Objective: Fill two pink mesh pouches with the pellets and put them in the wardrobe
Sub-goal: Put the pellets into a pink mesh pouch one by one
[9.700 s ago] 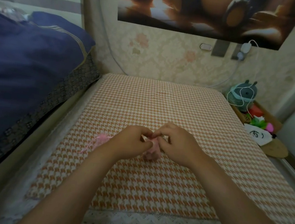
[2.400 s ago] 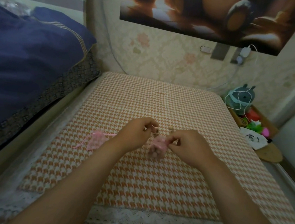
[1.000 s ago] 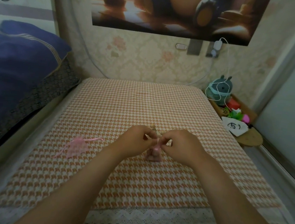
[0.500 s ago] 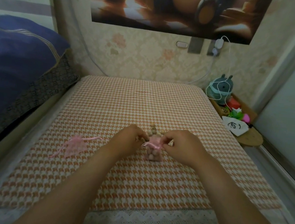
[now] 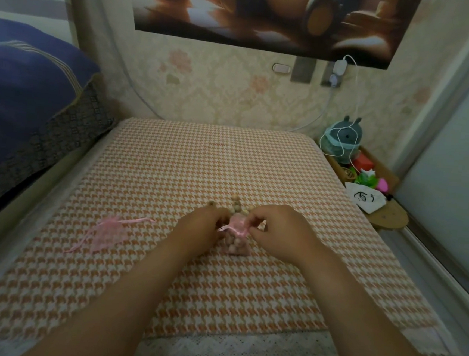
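Observation:
A pink mesh pouch (image 5: 235,242) full of tan pellets stands upright on the orange houndstooth cloth (image 5: 228,166), its neck gathered by a pink drawstring. My left hand (image 5: 203,232) pinches the string on the pouch's left side. My right hand (image 5: 279,233) pinches the string at its right side. A few loose pellets (image 5: 236,203) lie just behind the pouch. A second pink mesh pouch (image 5: 106,233) lies flat and empty to the left, its strings trailing.
A dark blue quilt (image 5: 22,96) is piled at the left. At the right a small wooden shelf (image 5: 386,216) carries a grey plush toy (image 5: 342,143) and small bits. A pale sliding door (image 5: 456,157) stands at the far right.
My hands have drawn slightly apart along the drawstring, and the pouch neck looks more tightly gathered. The view has shifted a little.

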`<action>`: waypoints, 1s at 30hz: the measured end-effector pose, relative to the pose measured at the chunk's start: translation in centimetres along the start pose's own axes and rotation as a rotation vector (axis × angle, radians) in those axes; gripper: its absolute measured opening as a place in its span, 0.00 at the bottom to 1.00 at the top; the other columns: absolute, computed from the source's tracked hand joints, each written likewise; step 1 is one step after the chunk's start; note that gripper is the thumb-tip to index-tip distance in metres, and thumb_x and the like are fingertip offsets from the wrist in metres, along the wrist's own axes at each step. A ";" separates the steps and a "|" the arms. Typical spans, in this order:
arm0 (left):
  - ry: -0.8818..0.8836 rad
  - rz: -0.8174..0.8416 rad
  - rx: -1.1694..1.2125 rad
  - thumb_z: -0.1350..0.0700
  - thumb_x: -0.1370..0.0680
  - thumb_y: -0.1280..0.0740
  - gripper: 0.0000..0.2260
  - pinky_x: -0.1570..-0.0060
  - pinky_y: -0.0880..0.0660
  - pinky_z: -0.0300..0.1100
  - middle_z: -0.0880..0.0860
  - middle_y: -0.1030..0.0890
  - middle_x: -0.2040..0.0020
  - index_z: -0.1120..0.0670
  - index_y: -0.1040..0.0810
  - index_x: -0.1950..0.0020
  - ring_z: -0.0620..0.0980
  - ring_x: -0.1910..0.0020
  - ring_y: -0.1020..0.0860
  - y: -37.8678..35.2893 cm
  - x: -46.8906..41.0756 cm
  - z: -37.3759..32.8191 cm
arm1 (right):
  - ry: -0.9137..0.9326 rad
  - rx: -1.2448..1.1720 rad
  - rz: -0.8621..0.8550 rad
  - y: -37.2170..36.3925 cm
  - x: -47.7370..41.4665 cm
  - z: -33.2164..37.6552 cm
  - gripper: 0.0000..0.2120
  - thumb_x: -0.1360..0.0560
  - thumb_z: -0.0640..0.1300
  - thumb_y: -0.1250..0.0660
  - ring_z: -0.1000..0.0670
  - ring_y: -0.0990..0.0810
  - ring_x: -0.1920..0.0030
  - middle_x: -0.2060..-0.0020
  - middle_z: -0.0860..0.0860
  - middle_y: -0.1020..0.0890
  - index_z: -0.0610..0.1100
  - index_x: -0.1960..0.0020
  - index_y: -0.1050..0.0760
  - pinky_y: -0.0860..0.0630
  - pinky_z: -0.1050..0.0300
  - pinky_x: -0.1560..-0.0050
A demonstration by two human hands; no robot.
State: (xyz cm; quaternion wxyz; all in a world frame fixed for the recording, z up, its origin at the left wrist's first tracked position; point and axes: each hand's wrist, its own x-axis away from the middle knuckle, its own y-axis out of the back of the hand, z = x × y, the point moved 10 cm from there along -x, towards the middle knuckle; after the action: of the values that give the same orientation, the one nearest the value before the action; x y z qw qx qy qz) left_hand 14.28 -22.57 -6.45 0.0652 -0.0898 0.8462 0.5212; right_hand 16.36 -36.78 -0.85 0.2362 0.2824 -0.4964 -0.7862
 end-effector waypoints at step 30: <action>0.085 0.257 0.631 0.46 0.32 0.24 0.32 0.47 0.22 0.40 0.46 0.19 0.42 0.44 0.32 0.31 0.43 0.46 0.19 -0.1 1.6 -2.6 | -0.032 -0.041 0.022 0.7 0.4 0.3 0.04 0.25 0.50 0.31 0.57 0.25 0.68 0.62 0.60 0.19 0.56 0.56 0.17 0.31 0.59 0.67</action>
State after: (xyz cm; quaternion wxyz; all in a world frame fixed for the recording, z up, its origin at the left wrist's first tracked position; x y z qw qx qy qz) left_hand 12.71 -25.09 -5.65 -0.0118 0.0206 0.9720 0.2337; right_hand 15.89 -37.12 -0.24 0.2424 0.2594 -0.4869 -0.7980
